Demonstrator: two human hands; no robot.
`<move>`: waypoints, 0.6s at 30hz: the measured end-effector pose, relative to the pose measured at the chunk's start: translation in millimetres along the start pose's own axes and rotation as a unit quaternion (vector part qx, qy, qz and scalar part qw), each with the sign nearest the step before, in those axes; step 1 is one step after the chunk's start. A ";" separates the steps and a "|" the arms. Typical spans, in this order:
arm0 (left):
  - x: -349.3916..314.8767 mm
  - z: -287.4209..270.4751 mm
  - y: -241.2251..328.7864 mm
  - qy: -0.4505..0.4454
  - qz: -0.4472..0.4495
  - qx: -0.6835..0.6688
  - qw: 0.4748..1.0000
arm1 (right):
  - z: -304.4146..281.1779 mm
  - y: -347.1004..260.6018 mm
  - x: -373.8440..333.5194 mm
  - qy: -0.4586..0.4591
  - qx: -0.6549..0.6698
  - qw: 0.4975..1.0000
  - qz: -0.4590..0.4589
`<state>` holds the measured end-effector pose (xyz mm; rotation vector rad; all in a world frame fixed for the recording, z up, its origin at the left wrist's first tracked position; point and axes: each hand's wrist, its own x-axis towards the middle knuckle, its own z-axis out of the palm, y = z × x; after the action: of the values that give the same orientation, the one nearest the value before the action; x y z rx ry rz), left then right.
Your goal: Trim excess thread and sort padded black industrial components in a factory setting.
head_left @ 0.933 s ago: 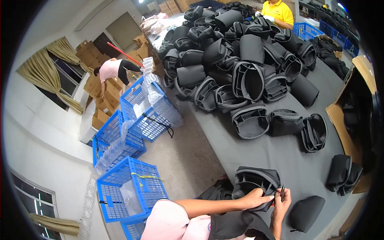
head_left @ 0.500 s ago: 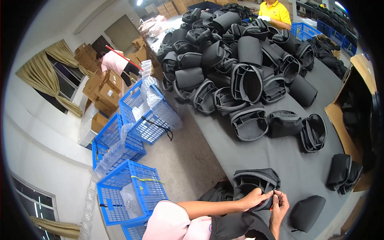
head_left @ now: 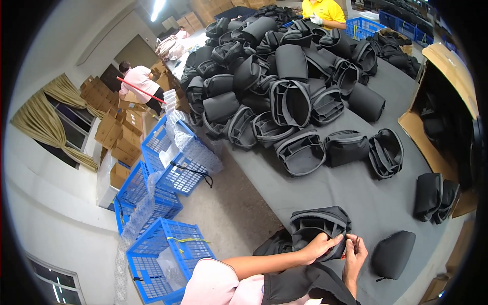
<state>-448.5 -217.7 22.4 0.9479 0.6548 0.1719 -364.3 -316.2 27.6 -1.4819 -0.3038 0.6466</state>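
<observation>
A black zippered pouch (head_left: 321, 219) with inner dividers stands open-topped on the grey table's near edge. My left hand (head_left: 321, 247) reaches across it, fingers closed on its near rim. Close beside, my right hand (head_left: 354, 253) has thumb and fingertips pinched together at the pouch's right side. A bit of red shows between the two hands, too small and too covered to name. To the right of my right hand lies a closed black pouch (head_left: 393, 255). Dark fabric (head_left: 295, 284) hangs below my forearms.
A big heap of black pouches (head_left: 292, 63) covers the table's (head_left: 325, 188) far part. An open carton (head_left: 432, 137) stands at right. Blue crates (head_left: 168, 259) with bubble wrap line the left. One person in yellow (head_left: 325, 12) and another in pink (head_left: 138, 81) are farther off.
My view has shifted a little, moving the heap leftward and up. Both hands stay at the same pouch with little movement. The far person in pink has straightened up from bending.
</observation>
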 end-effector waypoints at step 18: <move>30.4 -3.8 24.5 0.126 -0.047 -0.140 0.981 | -19.6 2.2 -5.8 -0.012 -0.224 0.970 -0.090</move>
<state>-423.0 -188.2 26.9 0.6277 0.8823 0.2947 -358.3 -335.7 24.8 -1.8511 -0.6284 0.4666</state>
